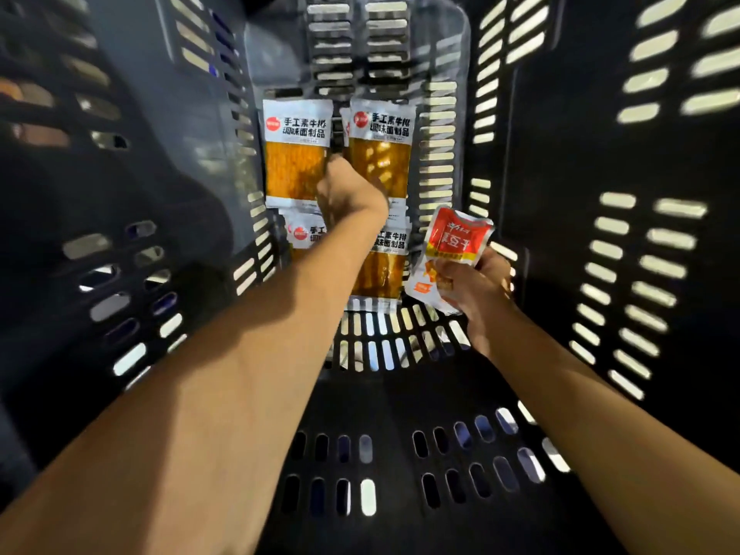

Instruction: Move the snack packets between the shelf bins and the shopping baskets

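Fingers (444, 274) on your right hand (476, 288) pinch the red packet (456, 238); left hand (350, 192), down among orange packets (296, 154), can't tell.

We see four orange snack packets (296, 154) with white headers lying flat in two rows on the dark slotted basket (380, 346) floor; a red packet (456, 238) sits tilted beside them, pinched by the right hand (472, 286).

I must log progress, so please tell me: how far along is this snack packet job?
Done: at least four orange packets lie flat on the floor of the basket. In hand: the right hand holds a red packet; the left hand reaches down among the orange ones, fingers hidden. Left: the red packet is not placed; whether packets go in or out is unclear.
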Motion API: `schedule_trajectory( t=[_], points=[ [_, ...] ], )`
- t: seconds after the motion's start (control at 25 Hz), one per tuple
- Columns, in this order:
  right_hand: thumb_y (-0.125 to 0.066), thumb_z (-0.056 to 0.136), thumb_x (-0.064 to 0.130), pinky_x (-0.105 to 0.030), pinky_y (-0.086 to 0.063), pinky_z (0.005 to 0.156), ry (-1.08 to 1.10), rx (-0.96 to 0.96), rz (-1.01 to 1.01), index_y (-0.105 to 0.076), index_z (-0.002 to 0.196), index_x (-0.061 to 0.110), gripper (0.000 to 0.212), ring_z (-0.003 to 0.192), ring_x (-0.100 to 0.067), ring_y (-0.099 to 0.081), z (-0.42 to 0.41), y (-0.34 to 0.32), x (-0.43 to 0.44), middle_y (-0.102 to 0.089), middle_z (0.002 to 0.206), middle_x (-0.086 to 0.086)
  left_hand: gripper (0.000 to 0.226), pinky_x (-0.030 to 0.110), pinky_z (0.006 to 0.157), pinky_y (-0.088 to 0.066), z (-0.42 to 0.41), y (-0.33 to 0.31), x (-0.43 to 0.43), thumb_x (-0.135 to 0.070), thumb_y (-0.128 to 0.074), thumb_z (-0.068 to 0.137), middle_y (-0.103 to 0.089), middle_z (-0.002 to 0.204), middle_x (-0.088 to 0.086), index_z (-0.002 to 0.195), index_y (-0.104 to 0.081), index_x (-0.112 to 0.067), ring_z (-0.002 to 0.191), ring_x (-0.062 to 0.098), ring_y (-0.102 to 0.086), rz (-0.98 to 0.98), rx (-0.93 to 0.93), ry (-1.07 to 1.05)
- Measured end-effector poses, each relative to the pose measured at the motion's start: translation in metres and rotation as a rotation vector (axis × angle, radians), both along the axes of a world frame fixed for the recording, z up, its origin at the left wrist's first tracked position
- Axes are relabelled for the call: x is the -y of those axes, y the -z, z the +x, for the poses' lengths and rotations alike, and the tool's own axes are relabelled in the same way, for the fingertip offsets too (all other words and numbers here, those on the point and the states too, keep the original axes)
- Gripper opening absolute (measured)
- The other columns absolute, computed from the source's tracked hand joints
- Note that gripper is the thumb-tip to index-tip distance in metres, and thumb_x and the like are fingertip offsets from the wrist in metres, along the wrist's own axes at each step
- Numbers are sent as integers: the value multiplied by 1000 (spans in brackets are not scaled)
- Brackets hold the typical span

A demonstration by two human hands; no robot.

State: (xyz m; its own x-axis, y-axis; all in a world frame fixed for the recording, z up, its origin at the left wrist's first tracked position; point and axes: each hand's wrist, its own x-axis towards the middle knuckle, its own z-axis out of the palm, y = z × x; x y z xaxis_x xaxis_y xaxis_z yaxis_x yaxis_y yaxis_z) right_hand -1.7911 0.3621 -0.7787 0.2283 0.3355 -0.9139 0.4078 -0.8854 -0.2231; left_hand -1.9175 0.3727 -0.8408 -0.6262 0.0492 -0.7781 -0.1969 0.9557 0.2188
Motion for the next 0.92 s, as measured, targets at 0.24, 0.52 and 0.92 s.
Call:
schedule_trajectory(
  t=[0.24,0.52,0.92],
  points=[
    [-60,88,2,-15,-48,52,-74,-75,36,-57,96,15,16,74,-6,-60,5,-3,2,-63,88,4,40,30,86,-46,0,-11,29,-10,-54,93,-56,129,6,131,-52,-21,116,24,-53,63,-123,56],
    [-63,86,5,-18,-40,59,-277,-110,25,-61,103,10,18,83,-12,-59,6,-81,-3,-64,94,-2,39,23,86,-33,7,-124,65,-27,-52,96,-56,132,-1,134,-48,-22,124,20,-46,201,-1,382],
    [-61,82,-7,-26,-55,61,-407,-349,81,-61,104,1,24,67,-17,-64,52,-352,-5,-64,86,-12,44,32,90,-45,15,-418,158,-33,-54,94,-62,125,7,136,-49,-20,108,26,-60,222,-45,416]
  ],
)
